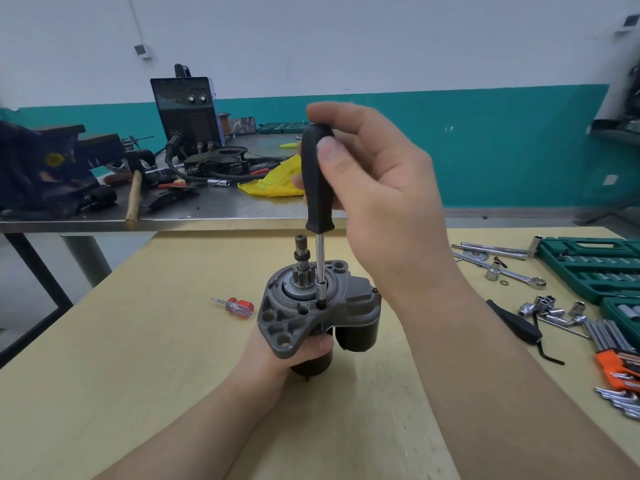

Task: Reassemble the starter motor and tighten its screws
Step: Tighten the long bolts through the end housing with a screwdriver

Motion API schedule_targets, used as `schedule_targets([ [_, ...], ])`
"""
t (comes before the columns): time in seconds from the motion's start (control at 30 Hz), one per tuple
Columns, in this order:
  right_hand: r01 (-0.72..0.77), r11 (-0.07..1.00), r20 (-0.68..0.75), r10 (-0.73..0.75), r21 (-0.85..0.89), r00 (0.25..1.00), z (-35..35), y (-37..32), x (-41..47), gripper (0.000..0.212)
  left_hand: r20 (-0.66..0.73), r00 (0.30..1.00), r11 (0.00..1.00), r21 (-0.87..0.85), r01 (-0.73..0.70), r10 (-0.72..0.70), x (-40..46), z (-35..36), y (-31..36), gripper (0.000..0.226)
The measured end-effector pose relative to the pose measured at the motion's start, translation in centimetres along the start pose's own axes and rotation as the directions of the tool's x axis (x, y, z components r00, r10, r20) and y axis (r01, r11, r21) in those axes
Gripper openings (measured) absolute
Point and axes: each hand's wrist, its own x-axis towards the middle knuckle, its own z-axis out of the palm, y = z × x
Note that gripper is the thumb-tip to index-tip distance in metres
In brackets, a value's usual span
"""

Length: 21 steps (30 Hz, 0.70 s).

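Right hand (374,188) in a closed grip, thumb and fingers pinching the black handle of an upright screwdriver (317,181). Its tip sits in the starter motor (311,306), standing on the wooden tabletop (138,341). Left hand (291,351) wraps the motor's lower body.

no legible text, welder (187,109) display digits blurred, unreadable
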Motion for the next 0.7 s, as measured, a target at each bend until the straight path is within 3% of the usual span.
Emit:
schedule_targets([
  [0.07,0.029,0.998,-0.005,-0.030,-0.052,1.000,0.0,0.0,0.0,0.024,0.029,1.000,0.999,0.042,-0.010,0.009,-0.2,-0.1,-0.1,0.108],
  [0.17,0.031,0.998,-0.034,-0.033,-0.062,0.999,0.0,0.0,0.1,0.023,0.071,0.997,0.995,0.104,0.010,-0.017,-1.1,-0.4,-0.3,0.051],
  [0.3,-0.033,0.998,-0.002,0.033,0.049,0.999,-0.2,0.0,0.1,0.019,0.050,0.998,0.996,0.084,0.018,-0.022,-1.1,-0.4,0.0,0.063],
  [0.5,0.029,0.998,-0.022,-0.031,-0.064,0.999,-0.3,0.0,0.2,0.024,0.045,0.999,0.996,0.081,0.021,-0.025,-1.3,-0.5,0.2,0.065],
  [0.6,0.004,1.000,-0.023,-0.004,-0.002,1.000,-0.3,0.0,0.2,0.014,0.041,0.999,0.997,0.075,0.016,-0.019,-1.3,-0.4,0.3,0.066],
  [0.7,-0.033,0.998,-0.003,0.034,0.058,0.999,-0.4,-0.1,0.1,0.021,0.028,1.000,0.997,0.081,0.006,-0.009,-1.3,-0.4,0.4,0.072],
])
